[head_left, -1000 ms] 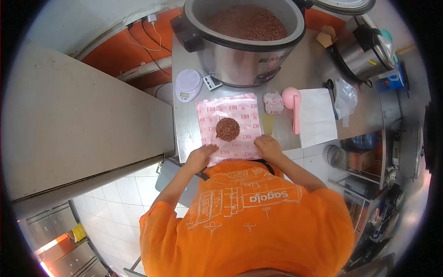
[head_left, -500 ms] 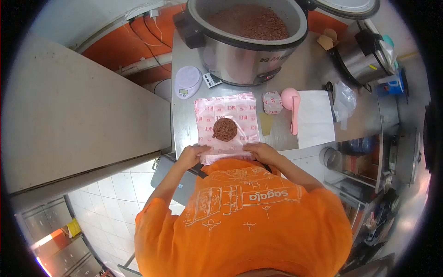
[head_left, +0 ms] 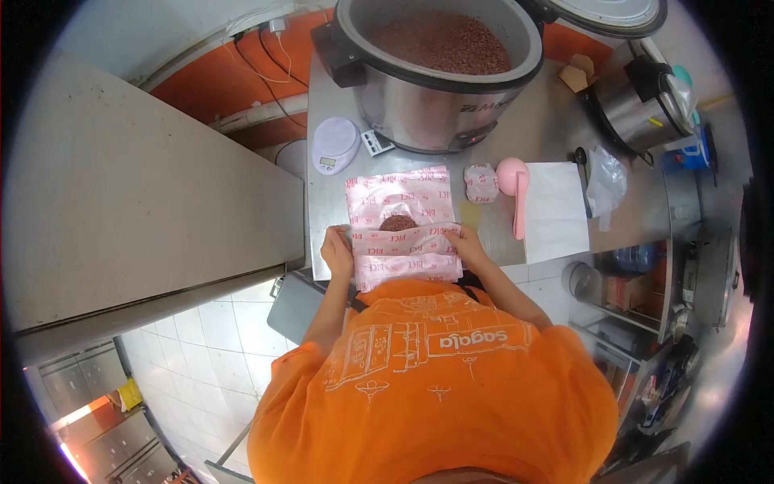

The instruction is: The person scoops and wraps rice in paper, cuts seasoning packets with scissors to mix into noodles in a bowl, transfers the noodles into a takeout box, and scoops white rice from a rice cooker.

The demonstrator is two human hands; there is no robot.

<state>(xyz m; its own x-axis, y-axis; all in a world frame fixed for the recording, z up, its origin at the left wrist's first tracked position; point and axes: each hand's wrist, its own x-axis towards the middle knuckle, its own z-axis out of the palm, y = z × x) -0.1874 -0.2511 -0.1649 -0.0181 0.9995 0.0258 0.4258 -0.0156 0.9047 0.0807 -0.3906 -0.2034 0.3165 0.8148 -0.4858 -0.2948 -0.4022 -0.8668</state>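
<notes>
Pink wrapping [head_left: 401,192] has folded partly over the brown mound [head_left: 397,223], which lies between and slightly beyond the left hand [head_left: 337,252] and right hand [head_left: 468,246], fingers pinching the flap [head_left: 405,240] at both ends.

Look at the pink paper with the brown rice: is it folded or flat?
Partly folded: the left hand and right hand hold the pink paper with its near edge over some brown rice.
</notes>
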